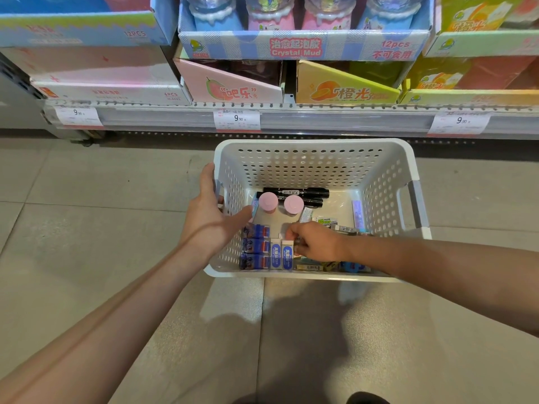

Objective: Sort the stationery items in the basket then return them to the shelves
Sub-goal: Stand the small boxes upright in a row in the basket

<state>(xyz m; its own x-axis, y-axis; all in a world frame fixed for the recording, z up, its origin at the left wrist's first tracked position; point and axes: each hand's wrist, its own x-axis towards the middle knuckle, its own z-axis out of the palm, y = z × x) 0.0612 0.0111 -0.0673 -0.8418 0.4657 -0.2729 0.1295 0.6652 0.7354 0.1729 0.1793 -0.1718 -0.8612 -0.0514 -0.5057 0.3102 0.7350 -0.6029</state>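
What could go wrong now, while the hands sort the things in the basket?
The right hand reaches among upright erasers; a nudge may tip them. The left hand only rests on the basket wall, so the basket may slide. The pink-capped bottles could topple.

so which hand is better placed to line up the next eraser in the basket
Right. The right hand is already down among the erasers, fingers curled on a small one. The left hand is on the basket rim, steadying it.
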